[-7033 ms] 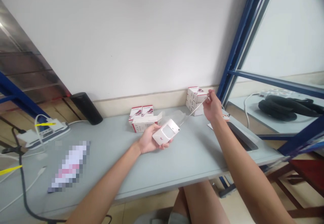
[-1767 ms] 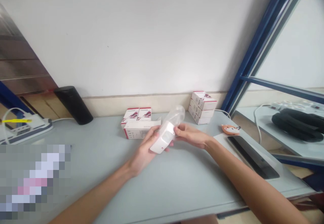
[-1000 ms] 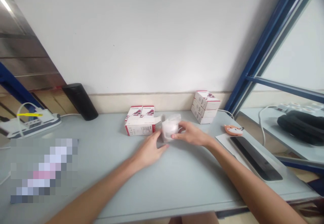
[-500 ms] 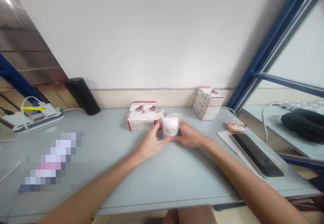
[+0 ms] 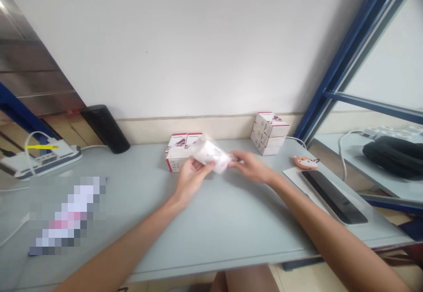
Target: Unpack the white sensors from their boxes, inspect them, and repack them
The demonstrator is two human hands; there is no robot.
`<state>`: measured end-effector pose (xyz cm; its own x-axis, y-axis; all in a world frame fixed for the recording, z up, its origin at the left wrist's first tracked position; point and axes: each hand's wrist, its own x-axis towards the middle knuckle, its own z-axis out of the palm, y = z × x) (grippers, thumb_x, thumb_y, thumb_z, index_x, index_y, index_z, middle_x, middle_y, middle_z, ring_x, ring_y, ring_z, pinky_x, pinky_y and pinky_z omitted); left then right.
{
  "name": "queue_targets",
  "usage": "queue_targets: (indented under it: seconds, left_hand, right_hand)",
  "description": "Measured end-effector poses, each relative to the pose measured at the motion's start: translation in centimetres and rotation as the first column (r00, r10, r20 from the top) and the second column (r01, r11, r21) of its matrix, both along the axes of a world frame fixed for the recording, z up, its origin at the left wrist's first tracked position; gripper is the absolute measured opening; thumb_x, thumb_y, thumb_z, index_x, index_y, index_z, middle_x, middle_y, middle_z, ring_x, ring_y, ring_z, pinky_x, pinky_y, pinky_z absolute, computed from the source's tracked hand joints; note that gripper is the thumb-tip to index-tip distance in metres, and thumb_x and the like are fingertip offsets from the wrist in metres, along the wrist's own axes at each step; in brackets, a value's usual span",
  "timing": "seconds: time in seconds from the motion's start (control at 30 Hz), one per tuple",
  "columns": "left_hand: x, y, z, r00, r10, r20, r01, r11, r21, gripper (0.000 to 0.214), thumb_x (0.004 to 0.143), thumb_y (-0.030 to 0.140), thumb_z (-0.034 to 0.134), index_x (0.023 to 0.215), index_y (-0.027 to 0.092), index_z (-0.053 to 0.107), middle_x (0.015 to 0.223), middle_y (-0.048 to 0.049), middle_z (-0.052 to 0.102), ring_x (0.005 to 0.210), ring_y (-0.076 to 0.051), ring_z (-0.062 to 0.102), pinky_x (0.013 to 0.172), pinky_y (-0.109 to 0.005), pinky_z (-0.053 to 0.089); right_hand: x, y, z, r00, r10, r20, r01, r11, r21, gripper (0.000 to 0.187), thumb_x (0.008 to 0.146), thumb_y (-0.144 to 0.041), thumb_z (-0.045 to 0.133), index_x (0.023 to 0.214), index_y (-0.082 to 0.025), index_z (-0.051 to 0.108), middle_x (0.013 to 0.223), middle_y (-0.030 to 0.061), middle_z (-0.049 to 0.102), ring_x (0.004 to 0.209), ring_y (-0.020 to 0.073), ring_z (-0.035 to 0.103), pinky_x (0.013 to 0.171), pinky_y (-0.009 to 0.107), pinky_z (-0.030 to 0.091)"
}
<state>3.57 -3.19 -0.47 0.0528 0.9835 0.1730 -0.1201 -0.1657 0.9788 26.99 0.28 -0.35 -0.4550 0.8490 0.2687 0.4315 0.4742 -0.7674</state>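
Just above the table, a white cylinder in clear plastic wrap [image 5: 211,154] lies tilted between my hands, smeared by motion. My left hand [image 5: 187,178] is closed around its left and lower side. At its right end, the fingers of my right hand [image 5: 251,167] pinch the gathered clear plastic. Behind my left hand, white and red printed boxes [image 5: 174,154] sit on the table, partly covered by the wrapped cylinder.
Similar boxes [image 5: 269,133] are stacked at the back right. An orange-and-white animal-shaped item [image 5: 306,163] and a dark phone-like slab [image 5: 333,197] lie on the right. A black cylinder [image 5: 105,129] and a white power strip [image 5: 49,160] stand at the left of the table [image 5: 211,234].
The wrapped cylinder has gone from upright to tilted and moved slightly left. My right hand has shifted from the cylinder's side to the plastic at its end.
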Motion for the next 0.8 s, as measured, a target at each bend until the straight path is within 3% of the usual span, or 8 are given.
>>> queue_targets:
  seconds: [0.1, 0.17, 0.27, 0.33, 0.47, 0.63, 0.7, 0.8]
  left_hand:
    - [-0.6, 0.2, 1.1, 0.982, 0.001, 0.190, 0.008, 0.999, -0.050, 0.047, 0.086, 0.046, 0.080, 0.121, 0.019, 0.065, 0.128, -0.0107, 0.073, 0.121, -0.027, 0.067, 0.101, -0.039, 0.053]
    - [-1.0, 0.5, 1.5, 0.953, -0.026, 0.302, 0.057, 0.994, -0.095, 0.045, 0.087, 0.046, 0.079, 0.121, 0.020, 0.065, 0.132, -0.0101, 0.070, 0.123, -0.026, 0.065, 0.103, -0.039, 0.053]
    - [-1.2, 0.7, 1.6, 0.917, -0.059, 0.395, 0.128, 0.980, -0.151, 0.039, 0.087, 0.043, 0.080, 0.116, 0.020, 0.068, 0.136, -0.0096, 0.068, 0.126, -0.025, 0.064, 0.107, -0.040, 0.052]
    - [-1.1, 0.6, 1.5, 0.909, -0.117, 0.399, 0.190, 0.971, -0.147, 0.036, 0.088, 0.041, 0.079, 0.115, 0.019, 0.069, 0.135, -0.0098, 0.069, 0.126, -0.026, 0.064, 0.109, -0.042, 0.052]
    - [-0.7, 0.1, 1.4, 0.897, -0.225, 0.381, 0.289, 0.950, -0.119, 0.032, 0.090, 0.035, 0.078, 0.116, 0.019, 0.070, 0.133, -0.0107, 0.071, 0.129, -0.028, 0.064, 0.113, -0.046, 0.050]
    - [-0.7, 0.0, 1.5, 0.903, -0.153, 0.402, 0.231, 0.961, -0.154, 0.029, 0.088, 0.033, 0.079, 0.112, 0.018, 0.071, 0.132, -0.0097, 0.071, 0.132, -0.028, 0.061, 0.116, -0.046, 0.048]
    - [-0.8, 0.1, 1.5, 0.910, -0.147, 0.388, 0.209, 0.971, -0.120, 0.034, 0.088, 0.033, 0.078, 0.118, 0.020, 0.070, 0.135, -0.0090, 0.070, 0.135, -0.028, 0.060, 0.117, -0.047, 0.047]
    - [-0.8, 0.2, 1.5, 0.921, -0.176, 0.347, 0.215, 0.974, -0.077, 0.044, 0.089, 0.032, 0.077, 0.130, 0.023, 0.066, 0.137, -0.0085, 0.069, 0.138, -0.028, 0.058, 0.118, -0.049, 0.046]
  right_hand:
    - [0.8, 0.4, 0.7, 0.965, -0.214, -0.152, 0.221, 0.975, 0.031, 0.025, 0.099, -0.042, 0.056, 0.090, -0.021, 0.068, 0.083, 0.0029, 0.070, 0.080, 0.0205, 0.062, 0.079, 0.034, 0.048]
    - [1.0, 0.3, 0.9, 0.939, -0.249, -0.237, 0.255, 0.967, -0.009, 0.027, 0.097, -0.047, 0.059, 0.098, -0.021, 0.067, 0.087, 0.0040, 0.070, 0.078, 0.0194, 0.061, 0.077, 0.033, 0.048]
    - [0.2, -0.3, 0.9, 0.943, -0.074, -0.323, 0.036, 0.992, -0.123, 0.040, 0.096, -0.054, 0.062, 0.117, -0.020, 0.063, 0.096, 0.0057, 0.071, 0.080, 0.0183, 0.062, 0.078, 0.033, 0.049]
    - [-0.8, -0.8, 0.7, 0.943, 0.013, -0.332, -0.075, 0.982, -0.174, 0.043, 0.096, -0.056, 0.063, 0.119, -0.019, 0.063, 0.094, 0.0052, 0.071, 0.080, 0.0179, 0.062, 0.078, 0.033, 0.048]
    - [-1.9, -1.0, 0.2, 0.955, -0.016, -0.297, -0.047, 0.978, -0.204, 0.032, 0.094, -0.050, 0.064, 0.096, -0.018, 0.068, 0.086, 0.0030, 0.069, 0.079, 0.0174, 0.060, 0.074, 0.031, 0.044]
    - [-1.1, -0.3, 0.3, 0.915, -0.192, -0.356, 0.116, 0.968, -0.224, 0.015, 0.088, -0.035, 0.063, 0.085, -0.020, 0.064, 0.074, -0.0003, 0.065, 0.071, 0.0160, 0.056, 0.071, 0.031, 0.044]
    - [-0.8, -0.4, 0.6, 0.873, -0.160, -0.460, 0.029, 0.960, -0.278, 0.018, 0.086, -0.034, 0.065, 0.099, -0.022, 0.065, 0.088, 0.0014, 0.069, 0.078, 0.0175, 0.062, 0.075, 0.032, 0.049]
    - [-1.1, -0.9, 0.9, 0.842, -0.022, -0.539, -0.184, 0.928, -0.324, 0.038, 0.088, -0.041, 0.069, 0.122, -0.026, 0.061, 0.109, 0.0049, 0.070, 0.091, 0.0199, 0.066, 0.082, 0.035, 0.053]
